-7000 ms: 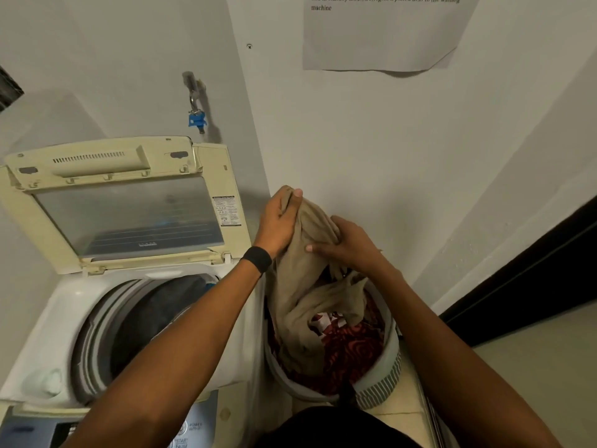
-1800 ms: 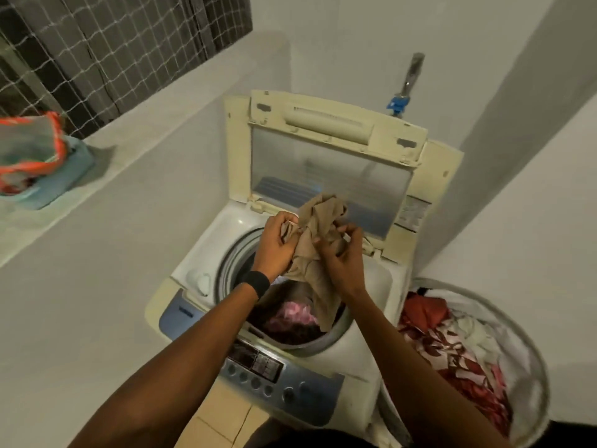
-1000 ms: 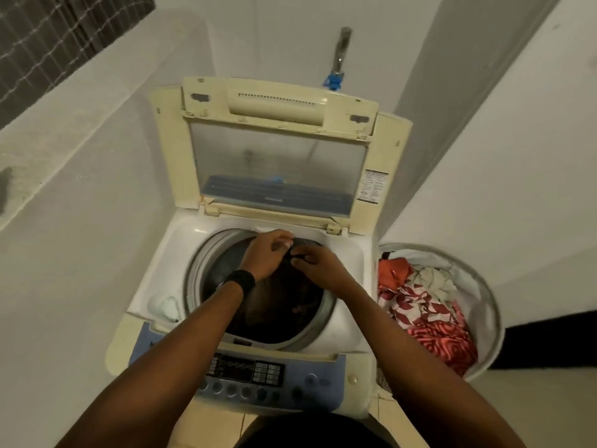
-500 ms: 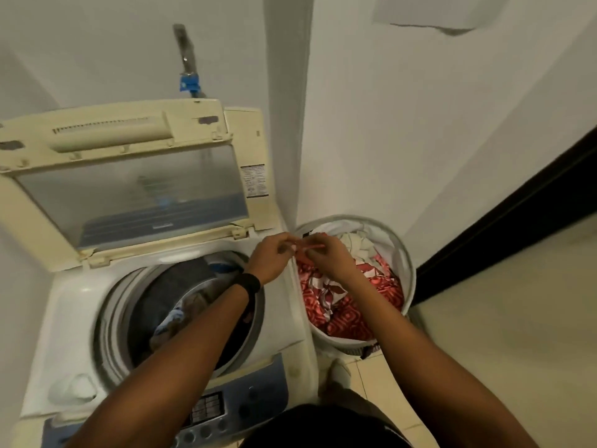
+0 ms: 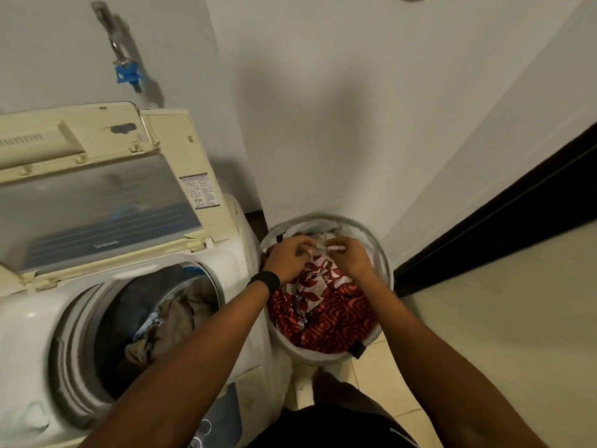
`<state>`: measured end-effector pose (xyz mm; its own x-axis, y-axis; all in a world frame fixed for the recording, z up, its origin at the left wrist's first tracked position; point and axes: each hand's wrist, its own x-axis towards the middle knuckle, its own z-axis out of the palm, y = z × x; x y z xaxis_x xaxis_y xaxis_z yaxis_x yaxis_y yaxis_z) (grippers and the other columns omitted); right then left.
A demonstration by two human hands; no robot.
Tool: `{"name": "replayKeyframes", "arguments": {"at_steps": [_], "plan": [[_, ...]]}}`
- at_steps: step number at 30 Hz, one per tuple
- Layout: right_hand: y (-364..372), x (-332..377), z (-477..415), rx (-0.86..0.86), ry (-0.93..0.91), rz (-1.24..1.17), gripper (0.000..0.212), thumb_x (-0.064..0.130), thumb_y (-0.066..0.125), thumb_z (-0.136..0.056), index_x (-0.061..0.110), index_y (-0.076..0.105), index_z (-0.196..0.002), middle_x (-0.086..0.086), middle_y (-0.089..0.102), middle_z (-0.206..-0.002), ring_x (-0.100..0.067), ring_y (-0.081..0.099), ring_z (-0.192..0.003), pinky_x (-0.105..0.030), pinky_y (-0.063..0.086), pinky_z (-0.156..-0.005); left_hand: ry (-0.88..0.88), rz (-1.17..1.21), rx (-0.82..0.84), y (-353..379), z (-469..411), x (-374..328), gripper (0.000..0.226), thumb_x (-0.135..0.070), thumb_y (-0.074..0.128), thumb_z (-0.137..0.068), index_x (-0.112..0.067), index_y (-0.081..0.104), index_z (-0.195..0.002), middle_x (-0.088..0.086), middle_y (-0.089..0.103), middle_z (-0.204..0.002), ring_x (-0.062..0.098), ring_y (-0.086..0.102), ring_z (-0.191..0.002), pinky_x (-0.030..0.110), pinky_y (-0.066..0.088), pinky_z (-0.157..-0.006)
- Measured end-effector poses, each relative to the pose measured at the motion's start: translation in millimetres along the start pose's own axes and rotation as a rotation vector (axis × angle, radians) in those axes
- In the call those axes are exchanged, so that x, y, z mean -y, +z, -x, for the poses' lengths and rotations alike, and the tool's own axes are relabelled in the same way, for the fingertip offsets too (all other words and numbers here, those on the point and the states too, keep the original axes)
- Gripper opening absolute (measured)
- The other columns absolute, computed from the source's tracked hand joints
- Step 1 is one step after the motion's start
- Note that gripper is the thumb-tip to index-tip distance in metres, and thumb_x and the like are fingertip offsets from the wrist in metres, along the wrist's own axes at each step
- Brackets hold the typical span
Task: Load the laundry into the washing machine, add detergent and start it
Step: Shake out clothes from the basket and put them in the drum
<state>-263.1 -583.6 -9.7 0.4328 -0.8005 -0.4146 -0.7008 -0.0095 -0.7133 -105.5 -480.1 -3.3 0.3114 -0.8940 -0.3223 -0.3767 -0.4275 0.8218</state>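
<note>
The washing machine (image 5: 237, 240) (lid (image 5: 97, 202) raised, clothes (image 5: 174, 318) in its drum (image 5: 74, 344)) stands just left of the basket (image 5: 386, 263) of red-patterned laundry (image 5: 326, 324), where the left hand (image 5: 289, 260) and right hand (image 5: 350, 258) pinch a pale cloth (image 5: 324, 243); a blue-tipped tap (image 5: 127, 72) sits on the wall above.

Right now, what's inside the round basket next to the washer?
Inside the basket: a red patterned cloth, a white cloth with red leaves, and a pale cloth that the left hand and right hand grip. Anything underneath, and the basket's bottom, is covered.
</note>
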Motion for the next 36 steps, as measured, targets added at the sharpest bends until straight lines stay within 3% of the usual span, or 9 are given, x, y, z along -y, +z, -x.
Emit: {"name": "replayKeyframes", "arguments": {"at_steps": [2,4,6,14,18,21,25,28,36], "plan": [[1,-11,-19,0.053,0.036,0.048,0.029,0.014,0.064,-0.095,0.015,0.073,-0.122,-0.009,0.074,-0.115,-0.02,0.069,-0.07,-0.037,0.06,-0.069,-0.038,-0.016,-0.006,7,-11,-3,0.023,-0.017,0.063,-0.099,-0.027,0.073,-0.118,-0.008,0.076,-0.112,0.009,0.069,-0.108,0.035,0.054,-0.103],[6,-20,-34,0.133,0.04,0.114,0.035,0.02,0.065,-0.096,0.015,0.069,-0.13,-0.013,0.072,-0.123,-0.028,0.071,-0.099,-0.037,0.057,-0.089,-0.072,-0.004,-0.01,13,-18,-2,0.023,-0.014,0.064,-0.098,-0.025,0.073,-0.117,-0.011,0.077,-0.107,0.005,0.07,-0.105,0.032,0.055,-0.101],[10,-26,-45,0.179,0.027,0.177,0.04,0.025,0.061,-0.098,0.015,0.065,-0.137,-0.012,0.069,-0.128,-0.029,0.066,-0.113,-0.033,0.05,-0.094,-0.102,0.003,-0.009,18,-23,-2,0.024,-0.01,0.063,-0.099,-0.022,0.073,-0.118,-0.009,0.078,-0.103,0.005,0.071,-0.103,0.028,0.056,-0.098],[3,-36,-58,0.167,0.088,0.073,0.039,0.015,0.066,-0.095,0.008,0.065,-0.133,-0.014,0.07,-0.123,-0.029,0.068,-0.107,-0.033,0.053,-0.089,-0.126,-0.033,-0.044,27,-29,-4,0.023,-0.006,0.061,-0.099,-0.015,0.074,-0.116,-0.002,0.078,-0.103,0.012,0.07,-0.106,0.003,0.045,-0.087],[3,-46,-50,0.206,0.051,0.09,0.025,0.013,0.071,-0.09,0.004,0.072,-0.113,-0.014,0.073,-0.109,-0.03,0.069,-0.099,-0.038,0.057,-0.087,-0.143,-0.049,-0.056,28,-24,-2,0.023,-0.005,0.063,-0.097,-0.014,0.074,-0.116,0.002,0.078,-0.105,0.016,0.071,-0.106,0.021,0.052,-0.098],[6,-60,-33,0.337,0.01,0.155,0.021,0.015,0.082,-0.082,0.009,0.074,-0.099,-0.006,0.072,-0.096,-0.023,0.068,-0.095,-0.034,0.056,-0.085,-0.165,-0.037,-0.052,34,-17,1,0.023,0.003,0.059,-0.098,-0.003,0.073,-0.114,0.006,0.074,-0.1,0.021,0.07,-0.104,0.017,0.053,-0.093],[17,-83,-5,0.539,-0.082,0.414,0.041,0.018,0.079,-0.084,0.018,0.07,-0.124,-0.001,0.067,-0.12,-0.02,0.062,-0.11,-0.035,0.053,-0.095,-0.199,-0.037,-0.03,46,-3,8,0.019,-0.003,0.065,-0.096,-0.013,0.075,-0.108,0.0,0.073,-0.098,0.022,0.07,-0.104,0.034,0.055,-0.099],[28,-92,7,0.473,-0.204,0.575,0.054,0.018,0.071,-0.087,0.025,0.059,-0.139,-0.006,0.063,-0.133,-0.026,0.061,-0.12,-0.042,0.054,-0.099,-0.23,-0.033,-0.029,51,8,13,0.019,-0.004,0.066,-0.096,-0.012,0.075,-0.111,-0.001,0.072,-0.1,0.019,0.068,-0.109,0.031,0.052,-0.101],[21,-85,13,0.458,-0.215,0.68,0.018,0.018,0.06,-0.098,0.012,0.067,-0.113,-0.009,0.068,-0.11,-0.025,0.065,-0.102,-0.034,0.054,-0.086,-0.405,-0.098,0.059,59,31,42,0.024,-0.002,0.061,-0.095,-0.015,0.069,-0.115,0.007,0.071,-0.106,0.024,0.065,-0.104,0.03,0.051,-0.093]]}}
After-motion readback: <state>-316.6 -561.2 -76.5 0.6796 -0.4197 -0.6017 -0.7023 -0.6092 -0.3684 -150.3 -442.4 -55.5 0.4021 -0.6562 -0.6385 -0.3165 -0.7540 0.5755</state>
